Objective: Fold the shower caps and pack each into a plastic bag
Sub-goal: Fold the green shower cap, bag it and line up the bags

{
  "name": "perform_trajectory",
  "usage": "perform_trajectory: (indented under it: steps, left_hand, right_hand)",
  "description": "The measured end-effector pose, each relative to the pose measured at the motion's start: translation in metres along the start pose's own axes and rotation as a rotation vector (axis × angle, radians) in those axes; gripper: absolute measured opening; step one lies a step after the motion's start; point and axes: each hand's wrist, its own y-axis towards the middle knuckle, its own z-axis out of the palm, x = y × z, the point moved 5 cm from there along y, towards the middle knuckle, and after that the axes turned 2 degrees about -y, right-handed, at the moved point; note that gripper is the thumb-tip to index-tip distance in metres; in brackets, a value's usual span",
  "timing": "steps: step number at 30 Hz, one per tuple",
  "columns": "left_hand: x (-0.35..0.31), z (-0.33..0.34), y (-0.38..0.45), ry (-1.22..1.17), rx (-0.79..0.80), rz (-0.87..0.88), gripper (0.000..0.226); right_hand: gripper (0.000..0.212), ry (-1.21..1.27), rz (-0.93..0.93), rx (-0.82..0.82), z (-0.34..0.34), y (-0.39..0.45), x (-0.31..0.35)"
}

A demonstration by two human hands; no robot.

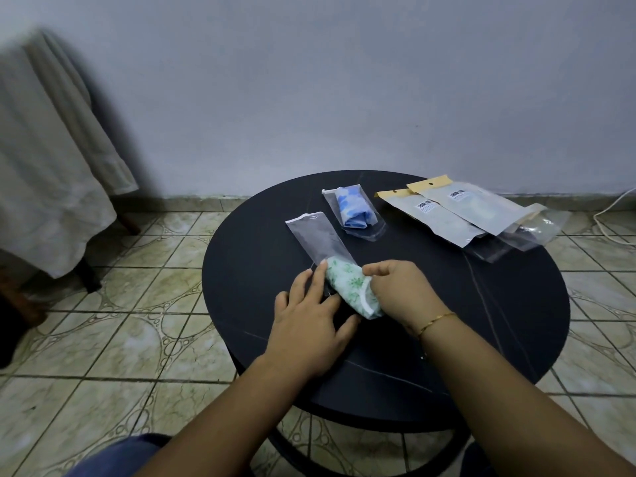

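A folded green-and-white floral shower cap (351, 287) lies at the mouth of a long clear plastic bag (318, 235) on the round black table (481, 321). My right hand (402, 290) grips the cap's near end with curled fingers. My left hand (309, 325) lies flat with straight fingers on the bag's open end, beside the cap. A blue-and-white shower cap sits folded inside a second clear bag (354, 211) further back.
Several flat packets with yellow header cards and barcode labels (457, 211) lie overlapping at the table's back right, with a clear bag (537, 232) hanging over the edge. A cloth-covered piece of furniture (51, 187) stands at left. A white cable (612, 208) runs along the tiled floor.
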Motion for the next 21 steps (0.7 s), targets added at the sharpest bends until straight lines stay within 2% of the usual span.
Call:
perform_trajectory:
  steps: [2, 4, 12, 17, 21]
  left_hand:
    - [0.000, 0.000, 0.000, -0.003, -0.012, 0.007, 0.080]
    - [0.000, 0.000, 0.000, -0.005, -0.015, 0.009, 0.084]
    - [-0.001, -0.001, 0.002, 0.000, -0.061, 0.029, 0.082]
    - [0.000, -0.002, 0.000, 0.014, -0.086, 0.003, 0.076]
    - [0.000, -0.002, 0.000, 0.038, -0.091, 0.018, 0.079]
  right_hand:
    - [0.034, -0.045, -0.030, 0.003, 0.003, 0.001, 0.001]
    - [0.035, -0.075, -0.051, 0.003, 0.005, 0.001, 0.003]
    - [0.033, -0.059, -0.072, -0.011, 0.012, 0.011, 0.004]
    - [0.020, 0.109, -0.044, -0.053, 0.016, 0.017, -0.002]
    - [0.010, 0.141, -0.081, -0.048, 0.015, 0.013, -0.002]
